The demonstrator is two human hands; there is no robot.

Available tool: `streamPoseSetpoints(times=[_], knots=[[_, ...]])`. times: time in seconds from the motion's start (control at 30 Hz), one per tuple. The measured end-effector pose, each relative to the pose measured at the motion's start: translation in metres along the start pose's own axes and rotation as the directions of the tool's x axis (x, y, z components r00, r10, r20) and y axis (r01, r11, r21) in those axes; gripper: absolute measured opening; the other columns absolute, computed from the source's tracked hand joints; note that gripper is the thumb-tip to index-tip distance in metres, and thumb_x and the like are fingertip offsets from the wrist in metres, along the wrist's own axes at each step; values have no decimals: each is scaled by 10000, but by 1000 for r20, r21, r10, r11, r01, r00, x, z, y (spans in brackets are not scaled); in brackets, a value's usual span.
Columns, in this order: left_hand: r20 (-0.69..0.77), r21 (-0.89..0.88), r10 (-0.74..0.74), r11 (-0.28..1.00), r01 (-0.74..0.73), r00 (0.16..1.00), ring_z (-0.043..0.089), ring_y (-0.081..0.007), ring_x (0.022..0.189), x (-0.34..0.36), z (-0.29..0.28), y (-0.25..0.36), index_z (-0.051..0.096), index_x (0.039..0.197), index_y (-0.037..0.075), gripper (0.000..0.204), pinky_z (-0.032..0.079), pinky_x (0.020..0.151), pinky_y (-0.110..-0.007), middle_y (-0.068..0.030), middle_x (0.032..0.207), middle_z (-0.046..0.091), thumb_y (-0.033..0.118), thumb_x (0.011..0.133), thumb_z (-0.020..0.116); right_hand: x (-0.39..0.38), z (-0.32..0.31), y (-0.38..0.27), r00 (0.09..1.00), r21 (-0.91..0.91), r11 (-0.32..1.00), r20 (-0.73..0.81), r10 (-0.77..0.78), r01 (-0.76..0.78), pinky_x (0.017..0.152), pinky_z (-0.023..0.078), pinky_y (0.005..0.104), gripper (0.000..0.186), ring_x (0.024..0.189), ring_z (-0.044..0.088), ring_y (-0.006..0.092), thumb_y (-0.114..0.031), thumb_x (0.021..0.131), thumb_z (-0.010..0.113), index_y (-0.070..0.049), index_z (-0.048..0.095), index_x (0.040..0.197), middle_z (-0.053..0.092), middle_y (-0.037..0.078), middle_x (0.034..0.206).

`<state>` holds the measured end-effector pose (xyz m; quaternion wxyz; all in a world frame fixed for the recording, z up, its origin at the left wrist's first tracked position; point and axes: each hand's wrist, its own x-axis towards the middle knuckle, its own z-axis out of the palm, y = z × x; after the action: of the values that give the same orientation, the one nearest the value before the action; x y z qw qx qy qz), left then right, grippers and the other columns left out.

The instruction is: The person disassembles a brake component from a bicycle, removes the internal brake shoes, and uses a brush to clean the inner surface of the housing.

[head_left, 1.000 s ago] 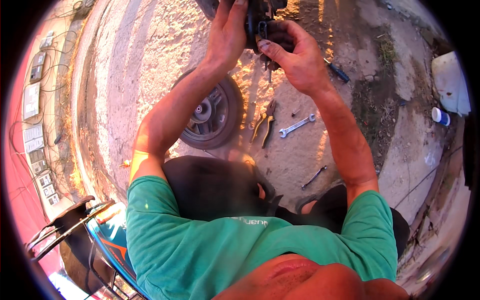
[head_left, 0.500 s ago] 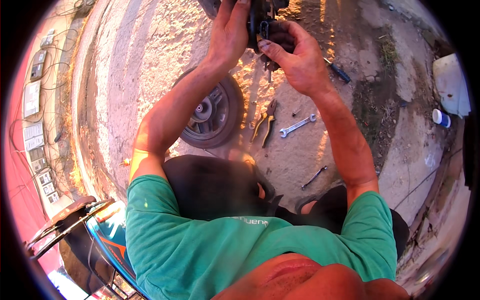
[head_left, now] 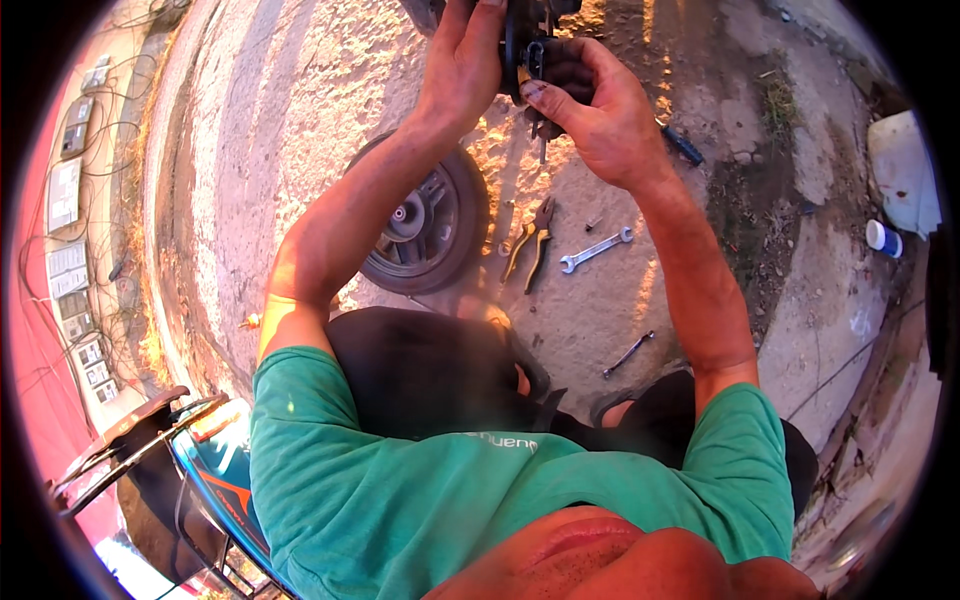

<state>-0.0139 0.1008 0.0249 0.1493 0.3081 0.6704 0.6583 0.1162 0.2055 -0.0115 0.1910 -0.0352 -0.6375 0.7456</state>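
Dark metal part [head_left: 535,55] sits gripped between both hands at arm's length, above the ground: left hand [head_left: 462,65] wraps its left side, right hand [head_left: 600,110] clamps its right, thumb across the front. Below the hands lie pliers [head_left: 530,243], a wrench [head_left: 596,249] and a wheel [head_left: 425,220].

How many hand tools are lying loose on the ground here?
4: pliers beside the wheel, a wrench right of them, a thin tool nearer, a dark-handled tool farther. Others may be hidden.
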Motion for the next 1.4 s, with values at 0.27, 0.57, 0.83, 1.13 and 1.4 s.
streamPoseSetpoints(times=[0.27,0.57,0.83,1.13,1.4], knots=[[5,-43,-44,998,44,999,624,-159,1110,0,-2,0,504,1448,52,403,516,964,-304,-89,1286,646,277,1130,399,3,-1,7,998,-82,995,-1,-55,55,882,571,307,386,1000,684,144,-101,934,763,18,590,1259,712,82,1083],[-27,16,-54,998,55,998,634,-154,1080,0,2,3,533,1425,59,405,519,939,-298,-82,1237,666,303,1126,410,3,-4,10,992,-140,983,-31,-125,119,910,567,353,401,997,725,201,-170,903,803,23,631,1210,748,116,1079],[-36,63,-29,998,32,999,634,-156,1078,0,1,1,536,1418,47,416,512,945,-303,-86,1233,667,312,1123,411,4,-5,9,996,-72,994,-26,-90,88,853,587,328,391,943,738,175,-166,884,822,18,654,1186,759,96,1040],[-35,3,-20,1000,20,999,634,-167,1109,3,1,-2,535,1418,42,413,502,974,-308,-95,1259,666,303,1129,397,3,-2,6,983,-191,971,-81,-165,147,853,587,326,380,939,754,178,-174,889,816,-12,671,1201,777,103,1042],[-41,47,-32,998,34,999,636,-168,1115,1,1,3,546,1408,38,416,500,979,-309,-99,1259,672,311,1130,401,2,-2,-2,995,-204,977,-70,-73,57,833,590,325,419,921,759,189,-243,883,823,-8,684,1202,783,110,1000]])
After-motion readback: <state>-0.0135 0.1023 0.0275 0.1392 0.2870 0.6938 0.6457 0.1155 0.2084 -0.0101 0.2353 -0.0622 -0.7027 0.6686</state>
